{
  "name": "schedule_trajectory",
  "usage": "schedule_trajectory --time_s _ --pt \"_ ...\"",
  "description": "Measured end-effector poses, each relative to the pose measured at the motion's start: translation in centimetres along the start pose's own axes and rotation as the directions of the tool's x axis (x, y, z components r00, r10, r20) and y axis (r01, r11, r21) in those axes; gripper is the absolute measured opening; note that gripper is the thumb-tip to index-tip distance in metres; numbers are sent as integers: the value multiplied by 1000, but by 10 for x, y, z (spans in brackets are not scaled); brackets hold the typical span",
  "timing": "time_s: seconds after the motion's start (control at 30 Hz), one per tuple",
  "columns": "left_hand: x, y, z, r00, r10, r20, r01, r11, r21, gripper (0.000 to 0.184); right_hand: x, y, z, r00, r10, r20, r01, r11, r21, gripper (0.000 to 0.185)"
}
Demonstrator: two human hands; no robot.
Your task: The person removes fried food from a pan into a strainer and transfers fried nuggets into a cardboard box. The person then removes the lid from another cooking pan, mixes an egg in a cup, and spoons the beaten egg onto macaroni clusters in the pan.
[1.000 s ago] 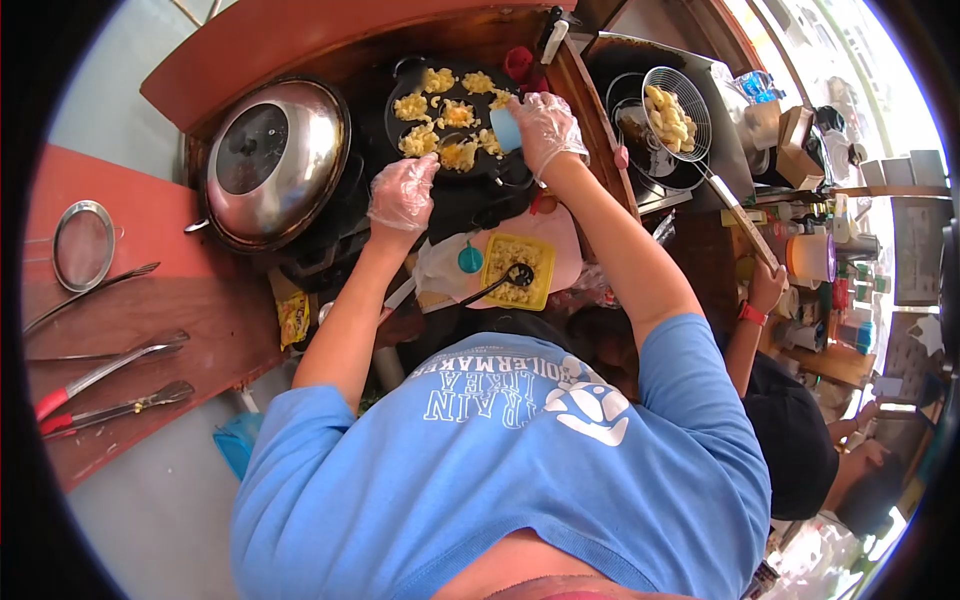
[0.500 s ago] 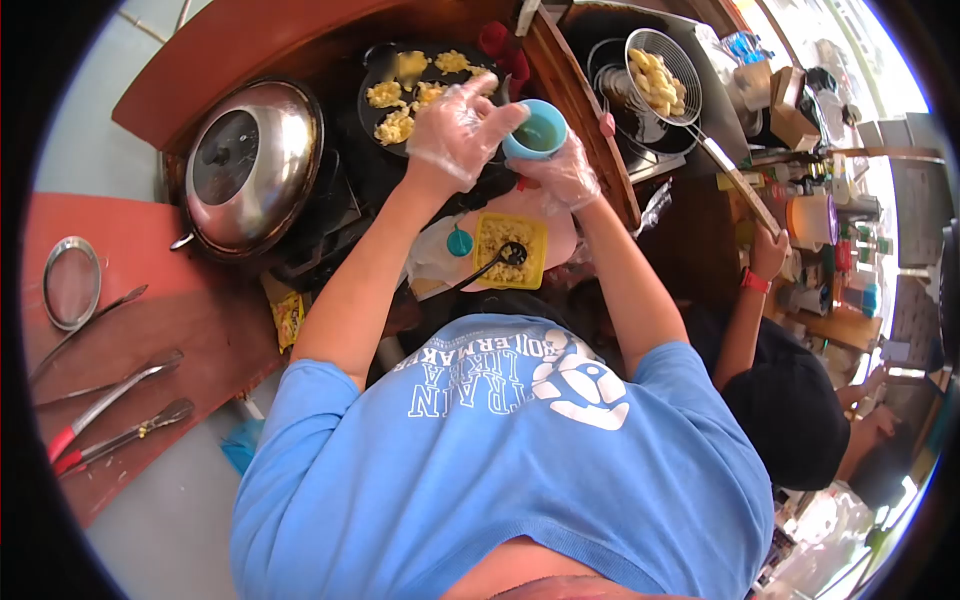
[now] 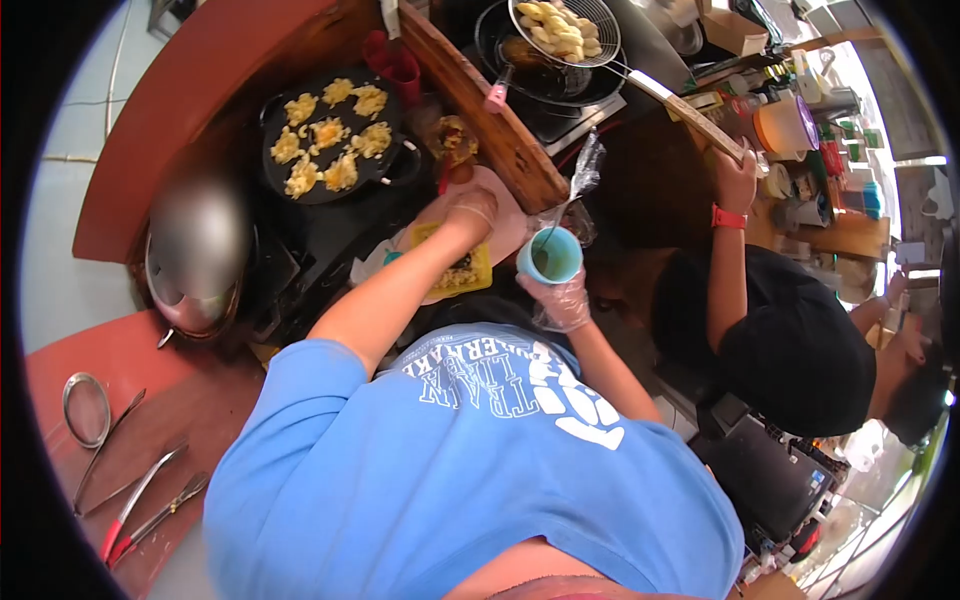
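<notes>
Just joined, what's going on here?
Looks like food prep. The right hand, gloved, holds a light-blue cup; its contents aren't clear. The left hand is at a yellow container of crumbly food; its grip is hidden. Yellowish mounds sit apart in a round black pan. Nearby, a co-worker's hand holds a strainer of pale pieces.

Reddish counter (image 3: pixel 190 405) at lower left carried round strainer (image 3: pixel 87 410), thin dark utensil (image 3: pixel 105 455) just beside it, and red-handled utensils (image 3: pixel 142 494) near one another. Red handles (image 3: pixel 111 538) lay toward counter's outer edge.
</notes>
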State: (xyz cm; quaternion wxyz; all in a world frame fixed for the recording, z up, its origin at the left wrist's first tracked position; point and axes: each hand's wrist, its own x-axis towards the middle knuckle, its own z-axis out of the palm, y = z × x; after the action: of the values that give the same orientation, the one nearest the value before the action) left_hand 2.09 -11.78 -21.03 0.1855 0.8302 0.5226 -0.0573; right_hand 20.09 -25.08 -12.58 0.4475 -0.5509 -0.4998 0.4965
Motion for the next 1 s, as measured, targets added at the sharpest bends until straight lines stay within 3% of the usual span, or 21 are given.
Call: schedule_trajectory --time_s 0.03,0.07,0.13,0.2,0.27,0.33,0.4,0.5,0.57,0.63,0.7,0.77,0.83,0.9,0.93,1.0 --pt "24 -8 26 1000 6 1 -6 1000 -1 23 -3 2 1 1000 27 -6 -27 999 -24 84" --pt "46 -16 53 994 -106 -11 106 988 111 22 -5 3 5 998 60 -22 -60 998 12 83" --pt "62 -14 56 978 -208 -33 210 952 223 22 -1 10 15 998 -43 -37 44 998 47 80" --pt "61 -4 20 945 -323 -55 326 943 70 20 6 19 26 994 -101 -32 103 994 46 77" --pt "55 -8 16 954 -278 -115 290 951 110 19 15 17 33 991 -117 -69 123 989 82 74" --pt "55 -14 17 958 -227 -174 254 955 154 19 24 23 35 948 -298 -113 285 951 -116 71" --pt "63 -24 30 971 -239 20 232 957 176 20 26 25 36 941 -296 -165 278 952 -126 68" --pt "67 -36 33 987 -150 55 147 988 42 20 26 40 35 974 -196 -113 183 976 -118 73" --pt "65 -27 14 989 -126 80 121 991 56 21 24 41 35 997 -35 -69 35 999 12 73" --pt "50 -15 -18 988 -109 107 102 992 73 23 25 44 35 996 -30 -89 29 1000 -7 74" --pt "26 -7 -45 972 -222 -80 209 967 -149 22 24 43 38 994 -24 -106 22 1000 -22 74" --pt "-29 12 -112 956 -241 -167 208 959 -191 26 29 39 41 988 5 -154 -21 995 -99 72" --pt "-54 21 -149 936 -250 -247 196 955 -223 30 38 41 45 992 17 -126 -24 998 -59 70" --pt "-61 24 -163 852 -216 -476 -25 893 -450 46 51 53 51 995 26 -94 -28 999 -21 68" --pt "-57 28 -168 851 -210 -481 -28 898 -440 46 61 62 55 997 -11 -70 6 997 -72 67" --pt "-38 43 -176 696 73 -714 -297 935 -194 57 79 54 63 997 -54 -53 48 993 -112 65"
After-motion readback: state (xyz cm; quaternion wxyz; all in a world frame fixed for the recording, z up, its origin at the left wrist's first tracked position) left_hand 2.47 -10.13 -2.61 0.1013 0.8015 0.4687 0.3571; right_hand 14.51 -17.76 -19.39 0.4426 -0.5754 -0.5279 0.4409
